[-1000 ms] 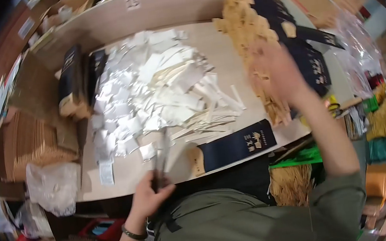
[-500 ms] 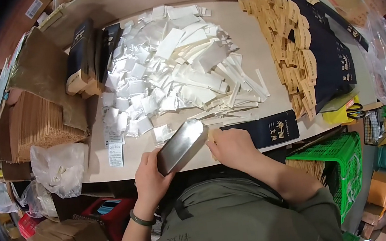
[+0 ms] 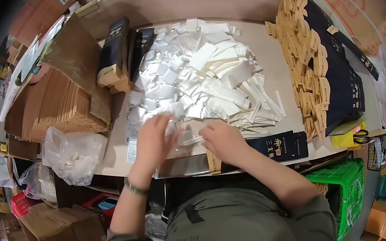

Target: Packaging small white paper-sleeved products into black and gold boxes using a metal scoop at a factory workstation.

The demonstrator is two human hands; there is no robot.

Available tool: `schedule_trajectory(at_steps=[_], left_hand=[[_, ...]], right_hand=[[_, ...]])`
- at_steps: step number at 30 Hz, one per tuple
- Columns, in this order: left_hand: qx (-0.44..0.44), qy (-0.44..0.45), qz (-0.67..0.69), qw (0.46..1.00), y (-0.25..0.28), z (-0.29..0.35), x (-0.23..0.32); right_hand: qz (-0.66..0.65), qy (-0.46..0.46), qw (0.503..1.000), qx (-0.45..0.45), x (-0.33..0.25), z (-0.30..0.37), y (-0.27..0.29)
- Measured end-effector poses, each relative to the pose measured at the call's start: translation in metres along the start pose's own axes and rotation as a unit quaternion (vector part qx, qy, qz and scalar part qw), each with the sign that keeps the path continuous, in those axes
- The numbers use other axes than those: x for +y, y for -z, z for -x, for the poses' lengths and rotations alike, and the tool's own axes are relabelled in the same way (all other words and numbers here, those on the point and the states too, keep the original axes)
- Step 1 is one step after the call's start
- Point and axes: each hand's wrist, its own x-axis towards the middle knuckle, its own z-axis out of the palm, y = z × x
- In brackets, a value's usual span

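Observation:
Both of my hands are over the near edge of a heap of small white packets (image 3: 165, 92) and flat white strips (image 3: 228, 91). My left hand (image 3: 154, 138) is at the heap's near left side, its fingers smeared by motion. To its right, my right hand (image 3: 225, 140) has bent fingers apart, tips by a few packets and a pale strip; I see nothing held. Below the hands, a shiny metal trough (image 3: 182, 167) lies at the table edge. Its right end meets the tan strip of a dark printed pouch (image 3: 279, 149), partly hidden under my right forearm.
Tan-topped dark pouches (image 3: 310, 63) are piled along the right side. On the left stand a carton of stacked brown card (image 3: 54, 107), more dark pouches (image 3: 116, 52) and a clear plastic bag (image 3: 73, 153). A green crate (image 3: 351, 192) stands below right, near scissors (image 3: 362, 137).
My left hand has let go of the metal trough, which now lies at the table edge. Both hands have moved forward to the packets. The head view has shifted.

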Motion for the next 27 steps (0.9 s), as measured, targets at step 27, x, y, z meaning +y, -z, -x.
schedule_trajectory(at_steps=[27], left_hand=[[0.156,0.223,0.082,0.959,0.005,0.087,0.018]], right_hand=[[0.109,-0.137,0.985,0.006,0.065,-0.057,0.076]])
